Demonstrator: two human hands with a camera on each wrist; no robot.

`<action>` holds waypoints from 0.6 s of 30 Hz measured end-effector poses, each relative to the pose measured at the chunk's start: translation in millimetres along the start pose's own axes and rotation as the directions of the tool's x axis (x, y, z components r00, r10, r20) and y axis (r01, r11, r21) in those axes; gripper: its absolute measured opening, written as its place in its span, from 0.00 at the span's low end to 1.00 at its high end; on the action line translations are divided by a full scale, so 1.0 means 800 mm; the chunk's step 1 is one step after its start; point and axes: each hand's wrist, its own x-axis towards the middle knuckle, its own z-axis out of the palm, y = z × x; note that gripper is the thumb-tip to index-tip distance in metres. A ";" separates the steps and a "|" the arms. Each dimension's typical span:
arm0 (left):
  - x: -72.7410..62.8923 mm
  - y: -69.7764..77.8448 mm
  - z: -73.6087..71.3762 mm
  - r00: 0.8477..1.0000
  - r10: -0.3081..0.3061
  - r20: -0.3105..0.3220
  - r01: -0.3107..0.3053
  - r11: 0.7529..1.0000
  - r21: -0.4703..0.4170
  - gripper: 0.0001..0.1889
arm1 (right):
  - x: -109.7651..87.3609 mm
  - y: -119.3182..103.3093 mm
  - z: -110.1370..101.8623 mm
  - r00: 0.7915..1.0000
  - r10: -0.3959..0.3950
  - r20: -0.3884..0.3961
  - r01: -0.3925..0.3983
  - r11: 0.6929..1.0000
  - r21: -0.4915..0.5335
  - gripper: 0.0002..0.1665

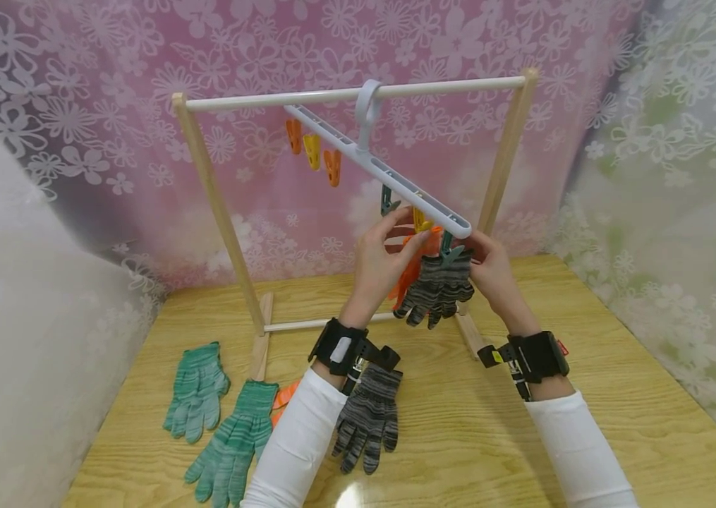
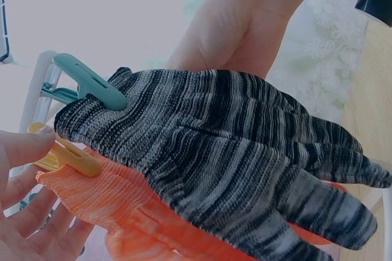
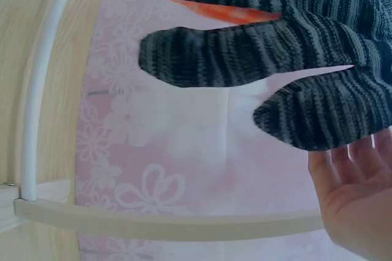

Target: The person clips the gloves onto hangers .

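Note:
A yellow clip (image 2: 76,158) on the grey hanger (image 1: 408,189) grips the cuff of an orange glove (image 2: 147,218). My left hand (image 1: 381,255) pinches that clip, the thumb on its end and the other fingers spread below. In front hangs a black-and-grey striped glove (image 1: 437,289), its cuff in a dark green clip (image 2: 92,82) at the hanger's near end. My right hand (image 1: 494,271) is at the striped glove's far side, with straight fingers (image 3: 343,166) reaching behind it. The glove hides those fingertips.
The hanger hooks over the white rail (image 1: 269,99) of a wooden-legged rack. Orange clips (image 1: 332,168) and another yellow clip (image 1: 312,152) hang at its far end. Two green gloves (image 1: 195,391), another striped glove (image 1: 370,416) and a partly covered orange glove (image 1: 283,396) lie on the table (image 1: 491,437).

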 end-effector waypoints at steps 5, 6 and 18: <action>-0.003 -0.006 -0.002 1.000 -0.003 -0.005 0.003 0.999 -0.035 0.21 | -0.009 0.008 -0.006 1.000 0.005 -0.026 -0.005 1.000 0.018 0.19; -0.004 -0.007 -0.002 1.000 -0.001 -0.007 0.001 0.999 -0.038 0.20 | -0.012 0.009 -0.007 0.999 0.010 -0.031 -0.009 1.000 0.023 0.17; -0.006 -0.022 -0.009 0.996 0.004 -0.087 -0.009 0.999 -0.048 0.13 | -0.048 0.052 -0.034 0.994 0.086 -0.064 -0.092 0.991 -0.100 0.21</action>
